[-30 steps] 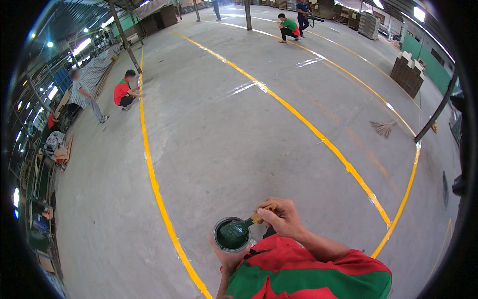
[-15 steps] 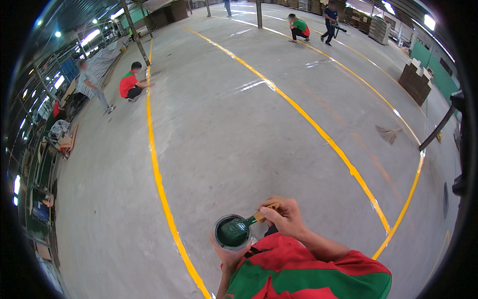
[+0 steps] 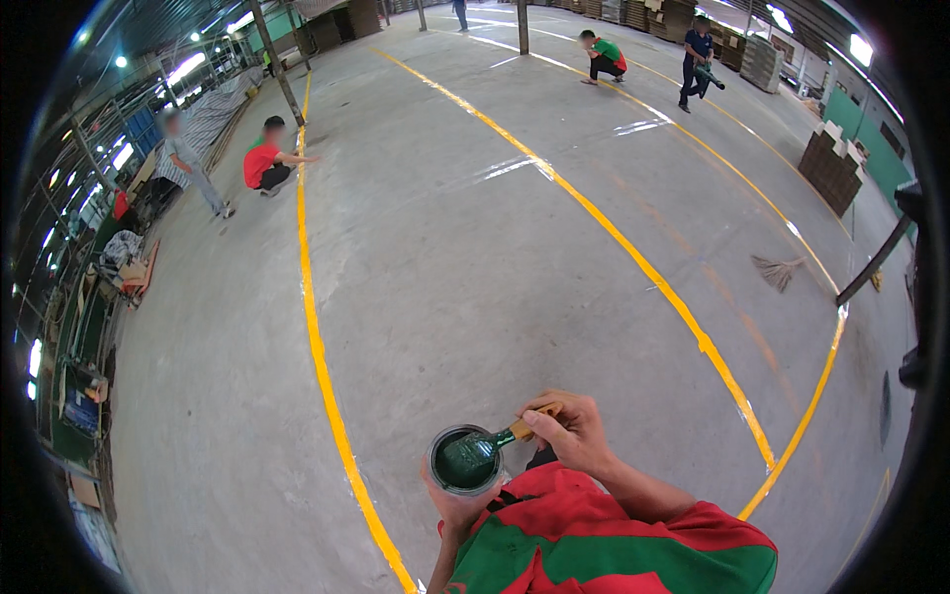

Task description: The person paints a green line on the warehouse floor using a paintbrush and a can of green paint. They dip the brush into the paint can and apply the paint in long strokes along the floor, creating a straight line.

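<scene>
My left hand [image 3: 458,511] is wrapped round an open paint can [image 3: 432,463] with dark green paint in it, held upright before my body. In my right hand [image 3: 574,432] is a paintbrush [image 3: 521,429], its wooden handle pinched between thumb and fingers. The green-coated brush head slants down to the left into the mouth of the can. Whether the bristles touch the paint surface or the can's inner wall, I cannot tell. The can covers part of my left fingers.
Yellow lines [image 3: 319,348] run along the grey floor [image 3: 445,297] on both sides. A crouching person [image 3: 263,166] touches the left line, with another standing behind. Farther off are a crouching person [image 3: 606,61] and a person carrying a machine [image 3: 697,61]. A broom head [image 3: 777,271] lies right.
The far person with the machine has stepped right and nearer. The crouching person at left has stretched an arm out across the line. My hands, can and brush keep nearly the same position.
</scene>
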Available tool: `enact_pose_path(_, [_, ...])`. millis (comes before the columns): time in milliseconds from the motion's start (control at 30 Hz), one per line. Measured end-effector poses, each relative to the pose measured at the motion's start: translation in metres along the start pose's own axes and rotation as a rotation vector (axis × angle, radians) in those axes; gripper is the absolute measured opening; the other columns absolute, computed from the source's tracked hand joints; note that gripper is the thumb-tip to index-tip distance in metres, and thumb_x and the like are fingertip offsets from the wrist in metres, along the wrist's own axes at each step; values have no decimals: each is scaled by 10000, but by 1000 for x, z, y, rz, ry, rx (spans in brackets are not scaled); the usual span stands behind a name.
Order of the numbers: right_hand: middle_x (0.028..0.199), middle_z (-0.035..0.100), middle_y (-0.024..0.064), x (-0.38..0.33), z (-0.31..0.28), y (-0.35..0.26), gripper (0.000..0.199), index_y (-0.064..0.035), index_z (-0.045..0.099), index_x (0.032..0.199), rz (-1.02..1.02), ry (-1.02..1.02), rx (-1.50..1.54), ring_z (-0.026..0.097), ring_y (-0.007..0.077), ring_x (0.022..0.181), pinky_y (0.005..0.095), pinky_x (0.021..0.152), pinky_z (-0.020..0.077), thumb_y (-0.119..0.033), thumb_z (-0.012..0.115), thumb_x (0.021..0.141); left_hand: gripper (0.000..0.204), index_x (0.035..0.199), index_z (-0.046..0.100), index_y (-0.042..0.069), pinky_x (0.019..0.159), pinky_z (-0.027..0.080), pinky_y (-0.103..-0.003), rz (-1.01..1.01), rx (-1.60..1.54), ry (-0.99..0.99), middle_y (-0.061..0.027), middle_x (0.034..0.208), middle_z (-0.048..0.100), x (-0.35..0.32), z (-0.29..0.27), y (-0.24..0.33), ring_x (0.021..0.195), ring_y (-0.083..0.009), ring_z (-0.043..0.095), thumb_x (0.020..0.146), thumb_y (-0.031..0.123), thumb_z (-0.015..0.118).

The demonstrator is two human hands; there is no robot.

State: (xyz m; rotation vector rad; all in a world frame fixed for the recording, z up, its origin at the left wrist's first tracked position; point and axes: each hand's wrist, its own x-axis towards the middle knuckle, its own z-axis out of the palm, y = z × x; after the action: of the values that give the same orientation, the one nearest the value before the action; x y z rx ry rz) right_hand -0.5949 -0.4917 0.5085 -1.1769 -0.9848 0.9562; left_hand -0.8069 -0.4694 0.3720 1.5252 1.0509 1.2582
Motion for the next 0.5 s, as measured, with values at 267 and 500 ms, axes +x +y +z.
enact_pose_path(267, [819,698,60,-2,1,-6,202,33,719,975,-26,19,-79,626,82,674,247,584,494,-160,662,974,1183,1434,216,24,1115,427,-450,-103,13,-66,-187,1390,475,-2,1,3,1284,-284,532,490,62,928])
enact_pose_path(500, [813,688,74,-3,-3,-7,203,43,707,965,-166,-16,-42,648,108,697,263,612,522,-150,648,984,1147,1442,205,7,1095,460,-450,-6,-35,-77,-202,1389,472,3,7,0,1266,-292,542,519,4,886])
